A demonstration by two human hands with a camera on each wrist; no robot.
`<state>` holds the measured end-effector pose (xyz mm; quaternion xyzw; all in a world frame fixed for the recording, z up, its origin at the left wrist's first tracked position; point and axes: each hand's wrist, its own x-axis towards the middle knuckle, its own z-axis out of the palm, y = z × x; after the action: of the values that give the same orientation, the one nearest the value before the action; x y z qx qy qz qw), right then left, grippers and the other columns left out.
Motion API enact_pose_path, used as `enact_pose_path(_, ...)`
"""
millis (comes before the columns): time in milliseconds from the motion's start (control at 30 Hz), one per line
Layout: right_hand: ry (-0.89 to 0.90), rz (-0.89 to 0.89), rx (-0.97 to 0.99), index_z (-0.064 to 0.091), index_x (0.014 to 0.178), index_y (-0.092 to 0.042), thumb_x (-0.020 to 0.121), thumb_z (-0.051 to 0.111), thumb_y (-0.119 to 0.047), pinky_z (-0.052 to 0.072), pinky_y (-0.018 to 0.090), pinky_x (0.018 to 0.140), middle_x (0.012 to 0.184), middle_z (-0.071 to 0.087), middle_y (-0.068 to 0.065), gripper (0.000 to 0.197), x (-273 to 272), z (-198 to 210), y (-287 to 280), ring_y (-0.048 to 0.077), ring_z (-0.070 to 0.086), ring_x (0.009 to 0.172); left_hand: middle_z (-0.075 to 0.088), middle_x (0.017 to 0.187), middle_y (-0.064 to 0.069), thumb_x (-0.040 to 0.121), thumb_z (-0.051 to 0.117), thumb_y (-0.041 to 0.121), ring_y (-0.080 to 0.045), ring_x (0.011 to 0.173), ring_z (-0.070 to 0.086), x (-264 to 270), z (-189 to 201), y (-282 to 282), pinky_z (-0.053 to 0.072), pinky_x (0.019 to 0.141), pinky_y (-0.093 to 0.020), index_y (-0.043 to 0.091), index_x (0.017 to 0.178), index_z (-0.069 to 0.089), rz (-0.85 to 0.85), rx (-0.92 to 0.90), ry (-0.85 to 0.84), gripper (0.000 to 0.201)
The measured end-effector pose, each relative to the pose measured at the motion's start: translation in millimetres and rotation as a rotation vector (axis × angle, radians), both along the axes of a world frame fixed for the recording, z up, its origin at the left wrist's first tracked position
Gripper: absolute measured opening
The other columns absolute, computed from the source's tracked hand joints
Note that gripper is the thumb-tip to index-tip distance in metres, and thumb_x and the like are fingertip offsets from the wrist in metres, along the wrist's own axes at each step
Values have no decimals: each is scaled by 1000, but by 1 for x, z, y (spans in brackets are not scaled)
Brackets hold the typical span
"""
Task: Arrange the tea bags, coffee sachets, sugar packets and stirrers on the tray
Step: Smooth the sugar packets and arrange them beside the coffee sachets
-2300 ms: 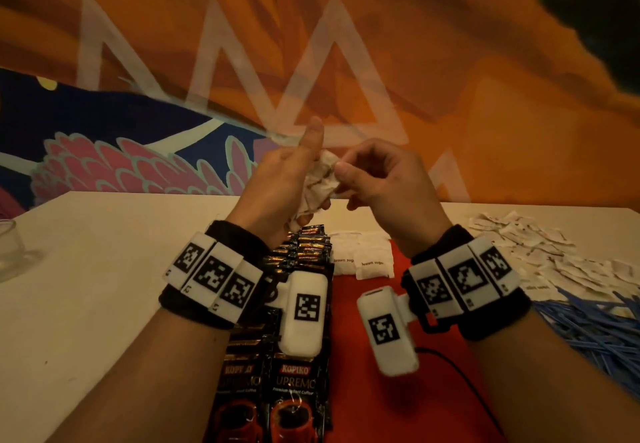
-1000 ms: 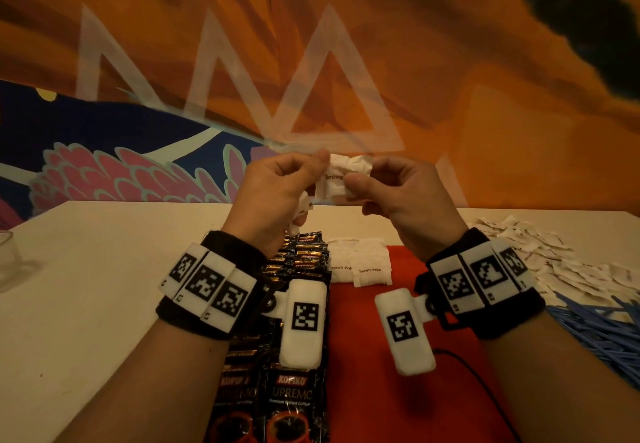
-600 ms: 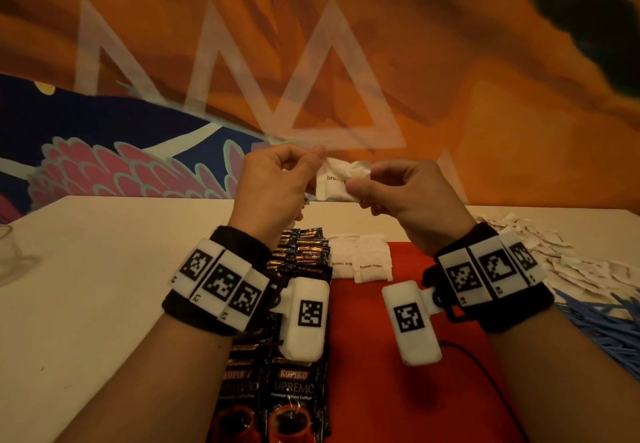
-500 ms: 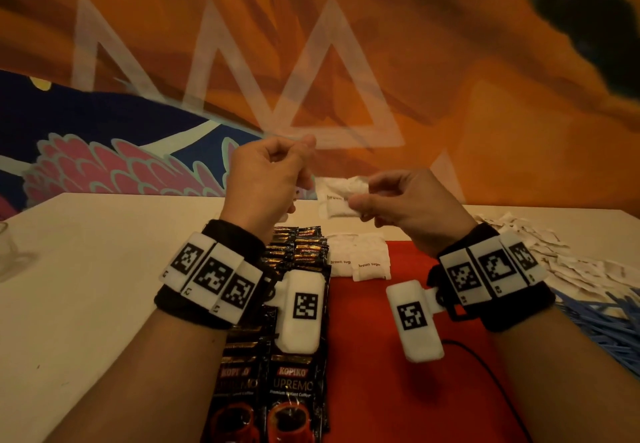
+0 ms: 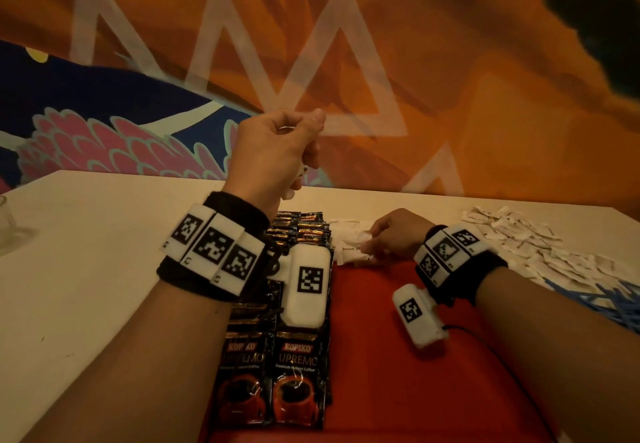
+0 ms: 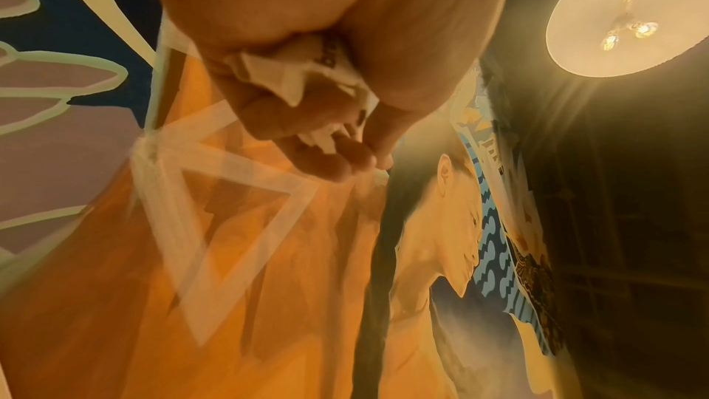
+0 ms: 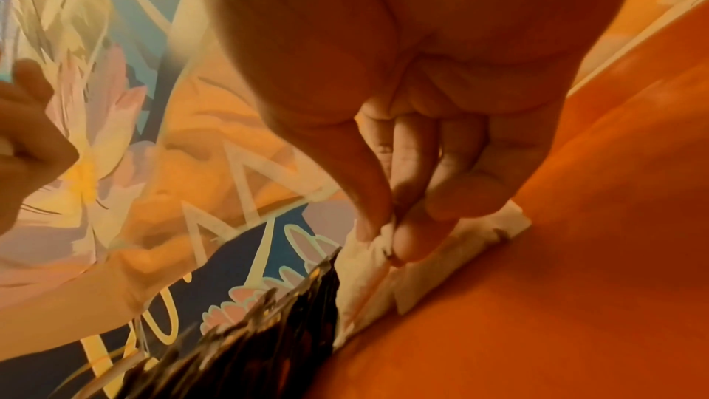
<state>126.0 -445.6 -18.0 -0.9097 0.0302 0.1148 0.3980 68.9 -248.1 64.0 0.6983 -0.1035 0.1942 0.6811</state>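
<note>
Right now the red tray [image 5: 398,356] sits on the white table [image 5: 86,286] w/ two sorts of stuff in it. Down its left side run two rows of black coffee sachets [image 5: 277,373], overlapped, labels up. At the far end, just beside those, lies a small stack of white sugar packets [image 5: 349,255]; rest of the tray floor is bare red

R hand [image 5: 398,234] is low over that stack, thumb & fingertips [image 7: 406,241] pinching one sugar packet [image 7: 368,251] that touches the ones already lying there. L hand [image 5: 273,151] is up in the air above the sachets, well apart from the right, fingers curled round a wad of more white packets [image 6: 307,72]; can't tell how many

Off the tray, on the table to the right: a loose heap of white packets [image 5: 536,245], and nearer the person a pile of blue stirrers [image 5: 609,304]. Tea bags – can't pick any out. Far left edge, part of a glass [image 5: 5,224] on the table
</note>
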Motion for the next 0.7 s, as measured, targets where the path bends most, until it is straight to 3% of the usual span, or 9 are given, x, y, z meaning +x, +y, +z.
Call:
enact_pose_path(100,-2,6,-26,67,69,-15,75,85,-15,53,41,89,85,74,12,19,2,-3,7,29,69,100,60,64,4,96,63,36,-16,59,55,0,1,1,33,38,-23,19,87,67,0,-4,4,20)
enact_pose_path(233,21,6,-61,66,74,-13,76,84,-15,55,45,95,91,76,15,19,4,-4,14,29,71,99,61,65,3,95,64,38,-17,59,55,-1,2,1,33,39,-24,17,89,68,-16,-7,10,23)
enact_pose_path(367,-22,53,-308,68,99,-8,76,84,-35,55,43,93,98,75,10,39,8,-5,19,27,70,100,61,64,4,94,65,39,-18,58,54,-1,1,1,32,39,-24,18,87,68,-20,2,12,22)
enact_pose_path(467,-58,71,-483,66,107,-7,76,82,-44,56,35,85,105,72,9,51,4,2,21,26,67,101,61,66,3,95,64,37,-11,52,53,-1,2,1,31,37,-21,18,88,68,-16,2,22,21)
enact_pose_path(567,-153,104,-516,65,93,-12,72,84,-44,51,30,68,92,69,3,43,1,10,20,21,64,90,61,67,2,95,64,36,-10,54,54,-2,2,1,32,36,-22,18,87,67,-7,5,22,20)
enact_pose_path(633,-276,142,-466,60,79,-18,71,86,-38,40,26,57,80,62,-3,34,-1,13,22,16,57,78,61,67,3,95,64,35,-10,56,56,-1,2,2,33,37,-22,18,87,67,-5,2,18,19)
enact_pose_path(700,-340,212,-447,64,75,-19,71,87,-31,39,24,57,76,62,-5,26,-1,13,25,13,57,74,61,69,1,96,64,33,-8,52,55,-1,2,2,33,36,-20,17,87,66,-6,6,17,18)
